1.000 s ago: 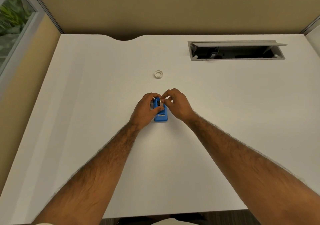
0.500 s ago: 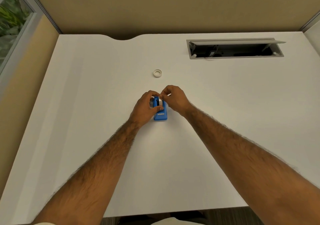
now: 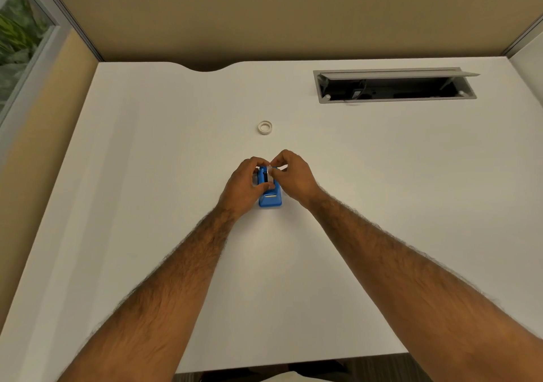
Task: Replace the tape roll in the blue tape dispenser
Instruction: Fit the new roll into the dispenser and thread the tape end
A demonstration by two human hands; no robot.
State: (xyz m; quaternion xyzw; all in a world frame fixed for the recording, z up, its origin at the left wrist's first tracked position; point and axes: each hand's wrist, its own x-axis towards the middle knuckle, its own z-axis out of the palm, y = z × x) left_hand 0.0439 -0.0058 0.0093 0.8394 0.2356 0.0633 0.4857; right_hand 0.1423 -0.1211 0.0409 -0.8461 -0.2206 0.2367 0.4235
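Dispenser (image 3: 269, 199): blue plastic, far end hidden by fingers.
Left hand (image 3: 244, 186): clasped dispenser's side.
Right hand (image 3: 293, 176): pinched whitish tape roll (image 3: 271, 172), mostly hidden.
Spare ring (image 3: 264, 127): white, flat on table (image 3: 147, 176).

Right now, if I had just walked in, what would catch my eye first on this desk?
Probably the blue tape dispenser at the middle of the white desk, with the left hand and right hand closed around its far end. Beyond them a small white tape ring lies alone, and at the far right an open cable hatch shows dark.
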